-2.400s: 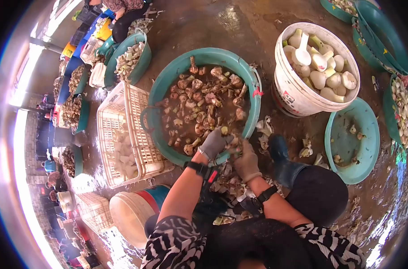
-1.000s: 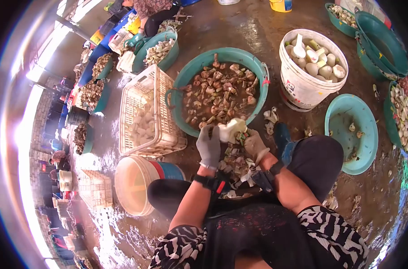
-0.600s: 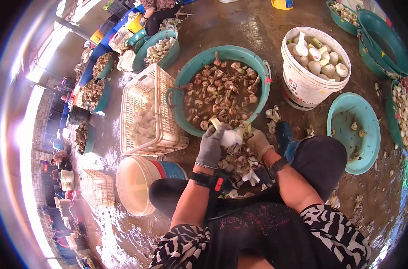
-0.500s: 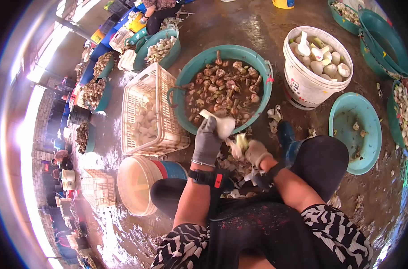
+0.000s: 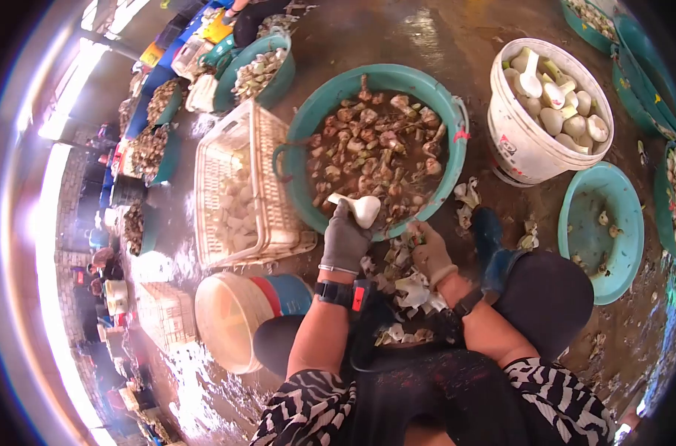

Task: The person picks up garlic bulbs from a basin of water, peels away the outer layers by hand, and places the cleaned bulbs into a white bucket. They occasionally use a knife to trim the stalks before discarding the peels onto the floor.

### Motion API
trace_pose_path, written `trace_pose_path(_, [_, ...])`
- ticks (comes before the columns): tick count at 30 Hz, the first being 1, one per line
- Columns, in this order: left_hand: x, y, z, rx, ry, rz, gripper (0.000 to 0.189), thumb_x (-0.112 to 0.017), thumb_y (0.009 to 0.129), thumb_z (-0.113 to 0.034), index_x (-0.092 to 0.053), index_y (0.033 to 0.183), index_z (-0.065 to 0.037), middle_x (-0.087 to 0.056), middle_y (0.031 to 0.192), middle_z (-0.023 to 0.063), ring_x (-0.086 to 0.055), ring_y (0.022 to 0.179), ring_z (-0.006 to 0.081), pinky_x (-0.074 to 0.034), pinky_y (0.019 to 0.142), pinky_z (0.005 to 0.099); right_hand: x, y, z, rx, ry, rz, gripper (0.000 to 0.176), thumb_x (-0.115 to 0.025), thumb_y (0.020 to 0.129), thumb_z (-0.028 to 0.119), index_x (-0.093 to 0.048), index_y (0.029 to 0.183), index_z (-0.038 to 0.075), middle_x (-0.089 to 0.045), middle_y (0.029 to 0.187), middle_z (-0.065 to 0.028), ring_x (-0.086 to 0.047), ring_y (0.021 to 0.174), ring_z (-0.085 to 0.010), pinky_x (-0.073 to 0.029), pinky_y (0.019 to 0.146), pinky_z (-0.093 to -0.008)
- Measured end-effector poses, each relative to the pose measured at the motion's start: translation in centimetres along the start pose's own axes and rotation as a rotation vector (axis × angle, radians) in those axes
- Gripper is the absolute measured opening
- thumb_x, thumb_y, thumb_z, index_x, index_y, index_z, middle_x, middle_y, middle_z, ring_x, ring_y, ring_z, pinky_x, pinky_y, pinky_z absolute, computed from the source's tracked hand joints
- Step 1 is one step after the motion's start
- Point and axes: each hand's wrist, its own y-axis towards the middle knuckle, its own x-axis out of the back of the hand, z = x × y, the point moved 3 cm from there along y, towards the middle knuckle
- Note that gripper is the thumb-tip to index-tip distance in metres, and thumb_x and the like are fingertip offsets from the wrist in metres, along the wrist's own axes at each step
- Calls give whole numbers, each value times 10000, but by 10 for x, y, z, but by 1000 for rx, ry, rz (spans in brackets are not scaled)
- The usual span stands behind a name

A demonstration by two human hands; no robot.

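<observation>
My left hand (image 5: 345, 241), in a grey glove, grips a smooth white garlic bulb (image 5: 365, 211) with a short stem stub pointing left. This bulb is over the near rim of a green tub (image 5: 302, 119) full of brown, unpeeled garlic bulbs (image 5: 368, 141) in murky water. To the right, my right hand (image 5: 431, 256) wears a pale glove, its fingers curled closed. Something small shows at its fingertips, too little to name. Loose garlic skins (image 5: 412, 290) lie below, between my legs.
A white bucket (image 5: 527, 160) of peeled bulbs stands right of the tub, near a green basin (image 5: 568, 223) holding scraps. On the left are a white plastic crate (image 5: 260, 223) with pale bulbs and a tipped bucket (image 5: 226, 323). Another person (image 5: 252, 18) is at the far upper left.
My right hand has come away from the bulb and moved slightly right; the pale strip of skin and green piece beside it are gone from there. The left hand keeps the bulb.
</observation>
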Motion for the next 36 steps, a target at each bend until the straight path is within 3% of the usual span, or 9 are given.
trace_pose_path(4, [-40, 31, 9, 195, 24, -189, 318, -434, 969, -291, -486, 1141, -29, -559, 1169, 151, -558, 1071, 334, -481, 912, 454, -3, 18, -39, 223, -185, -250, 348, -496, 798, 13, -548, 1142, 1, -600, 870, -100, -560, 752, -168, -464, 639, -307])
trace_pose_path(6, [-78, 66, 7, -191, 869, 275, 354, -469, 949, -309, -481, 1171, -34, -561, 1163, 147, -563, 1064, 307, -487, 885, 426, -3, 20, -46, 7, 195, -97, 346, -474, 785, -13, -556, 1121, 1, -589, 844, -67, -554, 697, -146, -471, 586, -289])
trace_pose_path(9, [-196, 61, -10, -710, 1606, 437, 389, -569, 888, -287, -505, 1149, -6, -589, 1103, 164, -600, 987, 250, -493, 849, 338, 1, 15, -20, -70, 240, -123, 354, -464, 766, -34, -564, 1103, 3, -579, 836, -47, -548, 662, -125, -482, 569, -273])
trace_pose_path(13, [-212, 115, 11, -74, 497, 194, 436, -583, 855, -272, -490, 1183, 0, -612, 1067, 166, -605, 930, 277, -488, 839, 351, 9, 10, 5, -104, 239, -165, 340, -460, 755, -26, -577, 1072, 9, -593, 849, -39, -557, 684, -124, -490, 574, -273])
trace_pose_path(15, [-130, 182, 53, -97, 1448, 253, 499, -594, 822, -309, -479, 1212, -21, -562, 1155, 202, -566, 1033, 308, -474, 862, 393, 8, 16, -18, -5, 190, -171, 319, -484, 739, 13, -584, 1042, 19, -602, 792, -52, -571, 703, -136, -485, 589, -293])
trace_pose_path(19, [-70, 177, 106, -209, 2116, 319, 485, -593, 786, -305, -502, 1196, -63, -582, 1133, 201, -564, 1053, 371, -460, 871, 447, 14, 18, -37, -68, 39, -157, 390, -528, 681, 75, -581, 1064, 21, -607, 762, -104, -576, 712, -166, -455, 648, -317])
trace_pose_path(22, [-36, 204, 127, -88, 2162, 283, 309, -543, 806, -260, -610, 1041, -69, -628, 1003, 211, -586, 993, 369, -465, 843, 450, 19, 12, -5, -330, 76, -117, 382, -530, 675, 77, -581, 1052, 33, -625, 797, -136, -595, 724, -237, -458, 671, -335])
trace_pose_path(27, [-36, 177, 80, -64, 1785, 279, 287, -641, 753, -273, -656, 899, -27, -662, 826, 182, -651, 788, 302, -496, 695, 385, 25, 16, 13, -218, -183, -173, 406, -552, 678, 67, -555, 1083, 35, -629, 904, -210, -592, 869, -390, -454, 752, -396])
trace_pose_path(36, [-84, 22, 22, 19, 1624, 202, 208, -650, 750, -162, -641, 865, 11, -664, 746, 100, -620, 671, 165, -487, 623, 306, 4, -5, 71, 446, -869, -284, 504, -666, 741, 277, -522, 1172, 60, -561, 1030, -136, -558, 952, -345, -433, 811, -425])
